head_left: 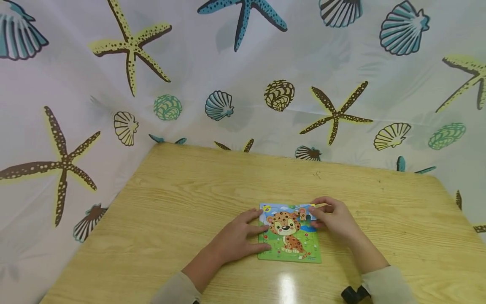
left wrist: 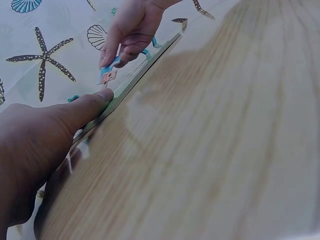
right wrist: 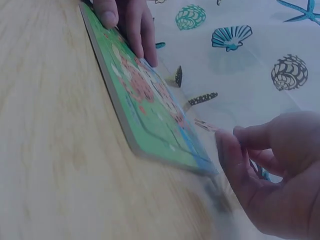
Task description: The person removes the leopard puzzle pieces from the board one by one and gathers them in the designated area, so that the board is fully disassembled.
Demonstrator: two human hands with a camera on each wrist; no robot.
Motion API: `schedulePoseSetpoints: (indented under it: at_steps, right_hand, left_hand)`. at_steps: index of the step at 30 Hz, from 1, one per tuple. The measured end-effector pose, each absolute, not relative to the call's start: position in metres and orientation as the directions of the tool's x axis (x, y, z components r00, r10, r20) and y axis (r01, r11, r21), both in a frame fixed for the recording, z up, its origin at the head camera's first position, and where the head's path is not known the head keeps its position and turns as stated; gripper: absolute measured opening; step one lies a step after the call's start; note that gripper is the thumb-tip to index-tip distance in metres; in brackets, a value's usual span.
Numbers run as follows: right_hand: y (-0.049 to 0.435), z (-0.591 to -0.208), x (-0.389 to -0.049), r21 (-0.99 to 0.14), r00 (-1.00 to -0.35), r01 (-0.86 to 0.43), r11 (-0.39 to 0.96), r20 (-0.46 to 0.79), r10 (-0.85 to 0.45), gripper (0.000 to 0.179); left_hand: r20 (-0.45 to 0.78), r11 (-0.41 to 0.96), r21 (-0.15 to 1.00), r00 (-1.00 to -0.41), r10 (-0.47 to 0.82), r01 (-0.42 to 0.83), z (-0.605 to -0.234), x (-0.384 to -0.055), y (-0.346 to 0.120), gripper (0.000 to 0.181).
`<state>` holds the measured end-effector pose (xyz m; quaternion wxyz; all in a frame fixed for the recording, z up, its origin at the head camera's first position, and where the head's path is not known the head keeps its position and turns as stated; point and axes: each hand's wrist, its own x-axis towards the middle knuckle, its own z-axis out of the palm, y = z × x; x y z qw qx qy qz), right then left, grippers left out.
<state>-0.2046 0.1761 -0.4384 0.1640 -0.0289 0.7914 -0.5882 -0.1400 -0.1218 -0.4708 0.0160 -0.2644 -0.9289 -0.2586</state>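
Note:
A square jigsaw puzzle with a spotted leopard cub on grass lies flat on the wooden table. My left hand rests on its left side, fingers spread and fairly straight over the edge; in the left wrist view the thumb lies along the board's rim. Over the upper right corner, my right hand pinches a small puzzle piece between thumb and fingers. That piece shows blue and orange in the left wrist view, tilted and raised above the board. From the right wrist it appears nearly edge-on.
The wooden table extends around the puzzle on all sides. Behind it and to the left hangs a white cloth printed with starfish and shells. A dark object sits beside the right sleeve at the lower edge.

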Motion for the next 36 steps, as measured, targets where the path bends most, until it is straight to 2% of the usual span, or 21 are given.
schedulePoseSetpoints:
  at_steps: [5,17,23,29,32,36]
  right_hand:
    - [0.189,-0.442,-0.208,-0.918,-0.956,0.165,0.36,-0.239,-0.171,0.038]
    - [0.214,-0.444,-0.211,-0.902,-0.951,0.228,0.368,-0.286,-0.112,0.042]
    - [0.21,-0.445,-0.209,-0.838,-0.969,0.153,0.524,-0.232,-0.088,0.044]
    - [0.204,-0.44,-0.206,-0.644,-0.993,0.034,0.764,-0.105,-0.044,0.041]
    - [0.201,-0.438,-0.206,-0.608,-0.996,0.016,0.794,-0.08,-0.042,0.039]
    - [0.198,-0.437,-0.206,-0.652,-0.993,0.035,0.757,-0.109,-0.048,0.038]
  left_hand:
    - [0.168,0.725,0.479,-0.862,0.479,0.495,-0.47,-0.14,-0.121,0.057]
    - [0.172,0.735,0.47,-0.867,0.468,0.489,-0.472,-0.141,-0.121,0.057]
    - [0.149,0.727,0.506,-0.877,0.456,0.464,-0.473,-0.141,-0.12,0.057]
    - [0.144,0.72,0.523,-0.88,0.453,0.456,-0.473,-0.14,-0.12,0.056]
    - [0.142,0.715,0.535,-0.882,0.449,0.45,-0.473,-0.14,-0.12,0.055]
    - [0.144,0.708,0.545,-0.882,0.449,0.449,-0.473,-0.14,-0.12,0.055]
